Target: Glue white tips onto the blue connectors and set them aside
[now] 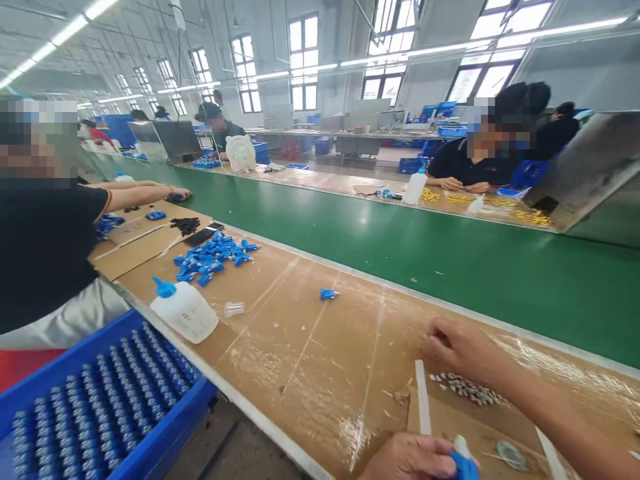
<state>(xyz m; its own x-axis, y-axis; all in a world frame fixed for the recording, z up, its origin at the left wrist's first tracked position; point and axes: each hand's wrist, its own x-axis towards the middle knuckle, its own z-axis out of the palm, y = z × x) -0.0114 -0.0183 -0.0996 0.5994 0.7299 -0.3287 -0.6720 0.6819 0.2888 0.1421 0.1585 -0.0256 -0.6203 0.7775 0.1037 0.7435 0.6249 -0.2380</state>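
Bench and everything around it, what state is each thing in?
Blue plastic crate: open-topped, packed with rows
White squeeze bottle with blue nozzle: capped
Black phone: flat, screen dark
Small clear plastic cup: tipped over
White fan: on or off, can't tell
Long ceiling tube light: lit

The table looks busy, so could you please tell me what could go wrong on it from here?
The bottle sits near the edge of the table, beside the crate; a bump might tip it onto the rows of parts. The right hand is close to the loose pale pieces, so a sweep could scatter them. The lone blue piece could be nudged onto the green belt.
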